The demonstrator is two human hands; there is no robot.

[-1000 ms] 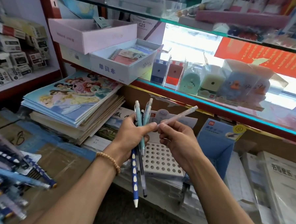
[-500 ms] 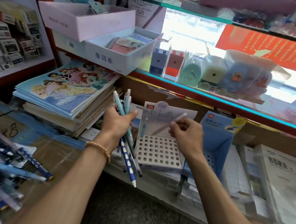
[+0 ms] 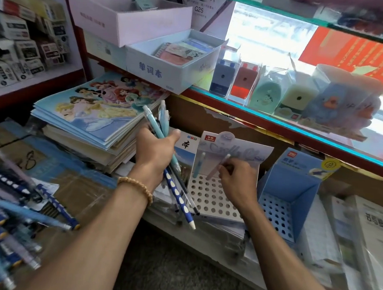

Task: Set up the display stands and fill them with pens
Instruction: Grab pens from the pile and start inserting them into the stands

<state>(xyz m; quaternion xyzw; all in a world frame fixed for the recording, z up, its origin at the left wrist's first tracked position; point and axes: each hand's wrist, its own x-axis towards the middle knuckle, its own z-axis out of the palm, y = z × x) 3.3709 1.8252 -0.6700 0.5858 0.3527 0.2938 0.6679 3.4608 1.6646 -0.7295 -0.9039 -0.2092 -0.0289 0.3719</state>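
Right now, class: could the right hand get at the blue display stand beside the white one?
Probably yes: the right hand pinches a pale pen over the white stand; the blue stand sits unobstructed alongside.

Two display stands (image 3: 219, 197) (image 3: 287, 194) sit side by side on a lower shelf (image 3: 203, 236), notebooks (image 3: 94, 117) stacked left, loose pens (image 3: 11, 215) farther left.

Matt cardboard display stand (image 3: 214, 199), smooth plastic pens (image 3: 162, 130), glass shelf (image 3: 298, 126), seemingly wooden bead bracelet (image 3: 137, 187)

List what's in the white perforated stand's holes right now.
White perforated pen stand: one light-blue pen standing at back left; right hand pinches a pale pen entering nearby. Holes under that hand are hidden.
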